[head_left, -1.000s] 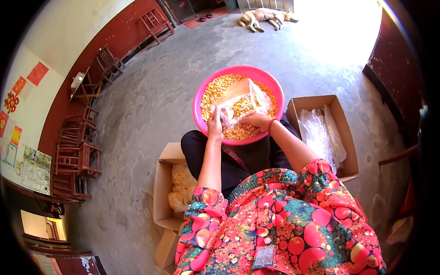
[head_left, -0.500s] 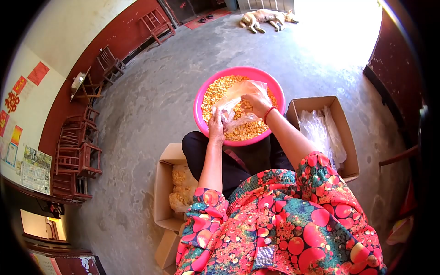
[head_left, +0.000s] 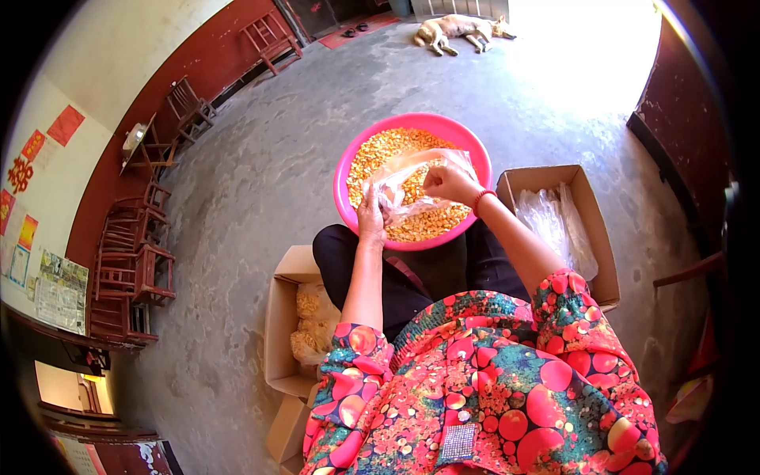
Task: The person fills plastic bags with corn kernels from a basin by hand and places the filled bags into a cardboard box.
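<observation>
A pink basin point(head_left: 343, 198) full of yellow corn kernels point(head_left: 386, 148) stands in front of my crossed legs. At its left side my left hand point(head_left: 370, 217) grips a clear plastic bag point(head_left: 404, 168), which spreads over the kernels. My right hand point(head_left: 453, 184), with a red bracelet at the wrist, is over the right half of the basin beside the bag. Its fingers are curled closed; whatever they hold is hidden.
To my right a cardboard box point(head_left: 603, 245) holds clear plastic bags point(head_left: 546, 223). At my left another cardboard box point(head_left: 277, 340) contains bags filled with corn point(head_left: 310, 336). Wooden chairs point(head_left: 119, 261) line the left wall, and a dog point(head_left: 459, 32) lies on the far floor.
My right hand has drawn back slightly toward the right, its fingers now curled more tightly. The bag's upper edge has dropped lower over the corn. My left hand stays nearly in place.
</observation>
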Demonstrator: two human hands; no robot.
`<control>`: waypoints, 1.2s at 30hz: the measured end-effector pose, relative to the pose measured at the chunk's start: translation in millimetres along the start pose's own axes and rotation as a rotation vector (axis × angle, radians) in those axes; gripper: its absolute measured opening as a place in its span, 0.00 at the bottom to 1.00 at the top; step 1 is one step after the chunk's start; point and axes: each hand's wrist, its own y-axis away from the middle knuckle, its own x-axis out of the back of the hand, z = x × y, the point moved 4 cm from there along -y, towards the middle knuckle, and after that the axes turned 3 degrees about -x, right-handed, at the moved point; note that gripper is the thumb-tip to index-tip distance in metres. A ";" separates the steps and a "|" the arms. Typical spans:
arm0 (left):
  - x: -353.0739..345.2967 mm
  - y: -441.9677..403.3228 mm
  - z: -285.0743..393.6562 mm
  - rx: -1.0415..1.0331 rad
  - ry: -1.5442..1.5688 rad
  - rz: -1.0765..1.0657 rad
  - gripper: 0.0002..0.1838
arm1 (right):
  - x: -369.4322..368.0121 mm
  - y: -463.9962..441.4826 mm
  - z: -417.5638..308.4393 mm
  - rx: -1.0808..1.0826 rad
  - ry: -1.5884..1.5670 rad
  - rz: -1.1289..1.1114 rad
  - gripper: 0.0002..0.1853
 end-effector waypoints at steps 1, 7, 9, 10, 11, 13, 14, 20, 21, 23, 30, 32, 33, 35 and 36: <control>1.0 -1.0 -0.9 0.004 0.014 0.022 0.14 | -2.0 8.1 -4.2 0.110 0.236 0.022 0.09; 4.6 -6.5 -3.0 -0.006 0.019 0.048 0.14 | -6.7 22.0 -3.9 0.019 0.888 0.165 0.06; 7.8 -8.5 -3.1 -0.005 0.002 0.073 0.14 | -0.1 17.9 -5.9 -0.020 0.820 0.215 0.06; 7.5 -7.6 -1.5 -0.013 -0.001 0.057 0.14 | 5.6 19.0 -8.3 -0.063 0.755 0.260 0.05; 6.3 -6.1 -1.1 -0.019 -0.004 0.042 0.14 | 15.7 24.5 -21.8 0.157 0.728 0.491 0.05; 4.0 -4.3 -1.2 -0.014 0.014 0.057 0.14 | 31.4 22.2 -31.4 0.160 0.624 0.501 0.05; 3.7 -3.9 -0.2 -0.014 0.030 0.071 0.15 | 33.5 20.6 -33.6 0.125 0.626 0.489 0.05; -0.7 -0.9 4.8 -0.016 0.036 0.075 0.14 | 10.9 37.7 -56.3 0.380 0.646 0.270 0.08; -1.0 0.7 5.6 -0.001 0.038 0.065 0.14 | 0.7 37.1 -55.0 0.442 0.584 0.240 0.09; 2.4 -2.4 3.1 0.005 0.028 0.069 0.14 | -18.6 38.7 -66.2 0.427 0.391 -0.003 0.06; 0.1 -1.4 5.5 0.009 -0.053 0.039 0.14 | -65.1 37.4 -38.0 0.098 0.837 -0.220 0.12; -1.6 0.8 5.8 0.017 -0.053 0.020 0.14 | -72.9 34.5 -33.7 -0.031 0.779 -0.188 0.14; -2.9 1.3 6.1 0.015 -0.044 0.009 0.14 | -79.4 32.3 -33.2 -0.050 0.775 -0.214 0.15; -3.4 1.5 5.2 0.013 -0.036 -0.002 0.14 | -85.3 32.6 -46.2 -0.083 0.774 -0.289 0.19; -3.9 1.4 4.6 0.013 -0.026 0.017 0.15 | -86.8 32.7 -51.1 -0.082 0.774 -0.289 0.19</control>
